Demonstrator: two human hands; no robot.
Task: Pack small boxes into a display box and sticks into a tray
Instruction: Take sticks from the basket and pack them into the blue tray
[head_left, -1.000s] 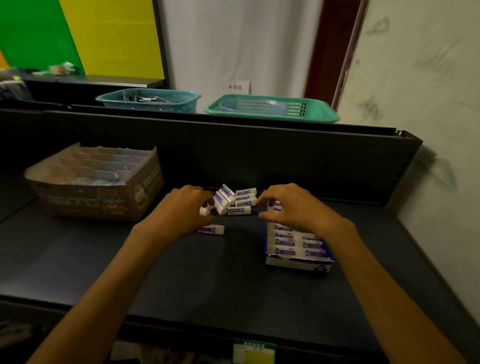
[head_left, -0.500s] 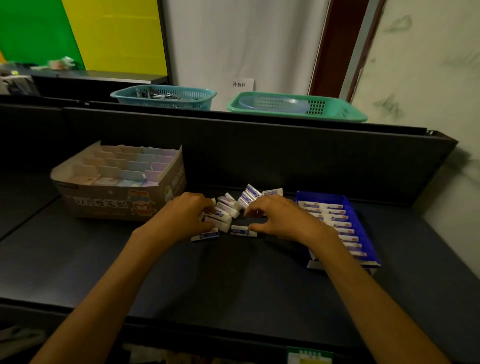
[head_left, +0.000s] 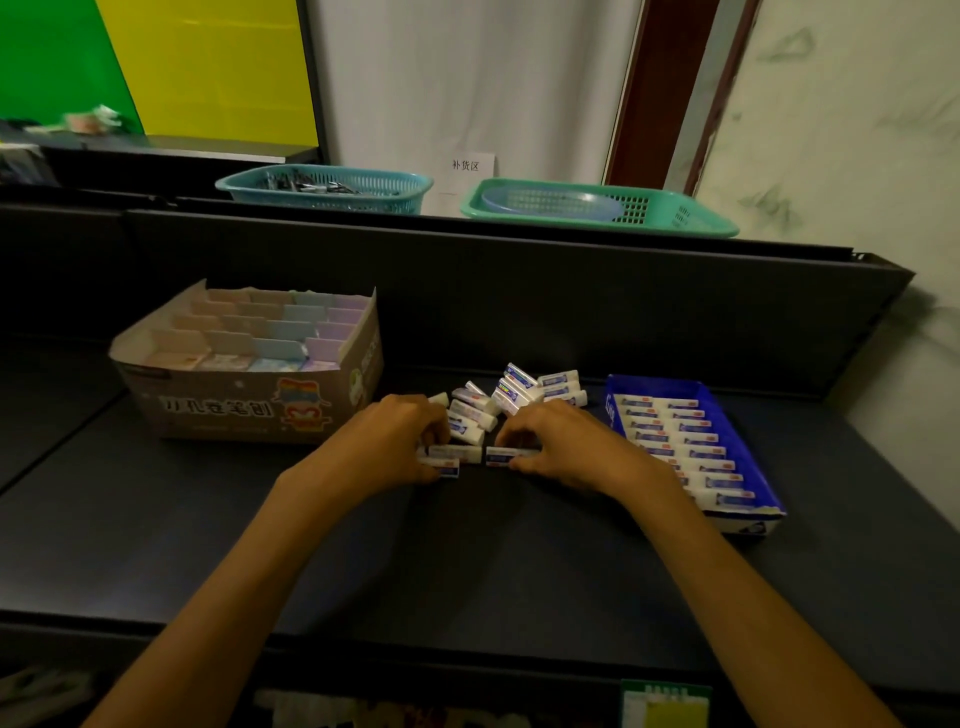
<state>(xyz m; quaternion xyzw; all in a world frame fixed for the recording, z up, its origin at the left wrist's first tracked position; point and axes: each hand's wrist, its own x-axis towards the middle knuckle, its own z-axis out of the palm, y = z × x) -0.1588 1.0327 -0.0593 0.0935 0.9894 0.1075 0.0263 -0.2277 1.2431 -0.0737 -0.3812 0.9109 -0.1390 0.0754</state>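
A person is gathering small boxes (head_left: 511, 396) from a loose pile at mid-counter (head_left: 156, 519). Left hand (head_left: 397, 441) is curling its fingers onto a box at the pile's near edge; right hand (head_left: 561, 447) is pinching another just beside it. The blue display box (head_left: 748, 452), w/ rows already laid in, is sitting just right of the right hand. Best approach, probably: square each box lengthwise w/ the rows before sliding it in, label up.

A shop stockroom, it seems: a dark shelf (head_left: 156, 519) with a price tag (head_left: 665, 706) on its front edge, a retail display box (head_left: 691, 452) of stock, baskets (head_left: 324, 189) behind, and a paper sign (head_left: 470, 166) reading "补货区".
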